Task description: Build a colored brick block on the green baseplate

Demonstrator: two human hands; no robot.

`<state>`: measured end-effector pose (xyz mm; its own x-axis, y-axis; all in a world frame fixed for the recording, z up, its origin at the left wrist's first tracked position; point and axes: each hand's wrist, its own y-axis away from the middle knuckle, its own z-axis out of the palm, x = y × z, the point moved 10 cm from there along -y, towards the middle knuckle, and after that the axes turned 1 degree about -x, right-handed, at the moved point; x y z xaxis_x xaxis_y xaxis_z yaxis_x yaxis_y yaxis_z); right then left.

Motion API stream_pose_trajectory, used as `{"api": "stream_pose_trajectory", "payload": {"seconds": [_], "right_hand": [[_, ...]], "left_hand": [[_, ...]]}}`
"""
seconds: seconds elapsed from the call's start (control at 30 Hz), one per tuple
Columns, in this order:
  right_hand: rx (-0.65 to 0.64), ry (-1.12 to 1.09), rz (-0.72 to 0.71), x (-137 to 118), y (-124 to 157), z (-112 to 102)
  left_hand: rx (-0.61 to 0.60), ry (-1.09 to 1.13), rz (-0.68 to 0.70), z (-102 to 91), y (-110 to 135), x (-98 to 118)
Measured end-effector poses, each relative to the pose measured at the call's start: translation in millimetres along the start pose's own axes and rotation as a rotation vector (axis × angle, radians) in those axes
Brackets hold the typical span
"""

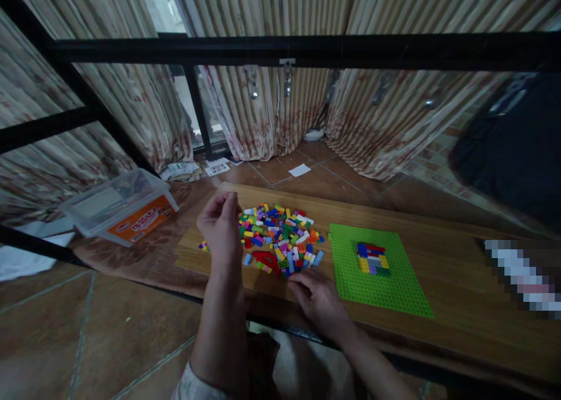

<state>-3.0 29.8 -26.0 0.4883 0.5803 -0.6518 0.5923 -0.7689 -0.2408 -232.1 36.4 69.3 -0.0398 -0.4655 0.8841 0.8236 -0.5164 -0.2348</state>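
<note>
A loose pile of small colourful building bricks [272, 230] lies on the wooden board. My left hand [221, 222] is raised at the pile's left side with thumb and fingers pinched together; whatever is between them is too small or hidden to make out. At the pile's front edge is my right hand [318, 299], its fingers closed and low by the bricks, their tips partly hidden. To the right of the pile lies a green baseplate [350, 283]. On it stands a small block of joined bricks [372, 260] in blue, red, white, yellow, purple and green.
The wooden board [456, 283] rests on a low cloth-covered surface. A clear plastic tub [127, 207] with an orange label stands at the left. Black metal bars [280, 51] cross in front of striped curtains [263, 108]. Papers [300, 170] lie on the tiled floor.
</note>
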Motion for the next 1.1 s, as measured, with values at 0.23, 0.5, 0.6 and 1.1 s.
{"api": "stream_pose_trajectory", "payload": {"seconds": [0.23,0.5,0.6,1.1], "right_hand": [[0.093,-0.049,0.012,3,-3,-3],[0.119,0.209,0.001,-19,-18,14],[0.074,0.301,0.035,-19,-25,23],[-0.021,0.452,0.138,-18,-53,19]], "left_hand": [[0.065,0.251,-0.239,-22.8,-6,-15],[0.060,0.290,-0.345,-29.8,-6,-22],[0.053,0.292,-0.353,-30.2,-5,-21],[0.036,0.288,-0.417,-21.6,-3,-28]]}}
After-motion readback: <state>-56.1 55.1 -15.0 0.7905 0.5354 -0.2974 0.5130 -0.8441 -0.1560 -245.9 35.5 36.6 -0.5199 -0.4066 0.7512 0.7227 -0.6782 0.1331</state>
